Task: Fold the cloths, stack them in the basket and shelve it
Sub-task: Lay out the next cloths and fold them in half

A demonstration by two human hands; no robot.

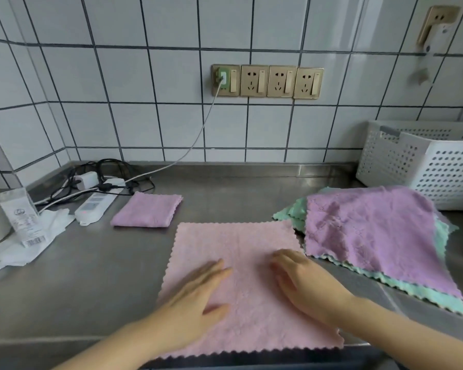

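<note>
Lowest in the frame, the left hand (pixel 195 297) and the right hand (pixel 305 284) lie flat, fingers spread and straight, palms down on the square pale pink microfibre cloth with scalloped edges (pixel 241 247), left of centre and right of centre of it. The cloth lies unfolded on the brushed steel bench (pixel 91 268), its near edge at the bench's front lip.

The step in hand looks like smoothing before the first fold. It would go best by sweeping outward to the corners until no ripple remains, then pinching the two near corners and carrying them squarely to the far edge, scallops matched.

At centre right, just beside the right hand, sits the loose stack of unfolded lilac and mint-green cloths (pixel 372 236). Further back, left of centre, lies one folded lilac cloth (pixel 147 210). At the far right the white perforated plastic basket (pixel 425 166) stands against the tiled wall.
</note>
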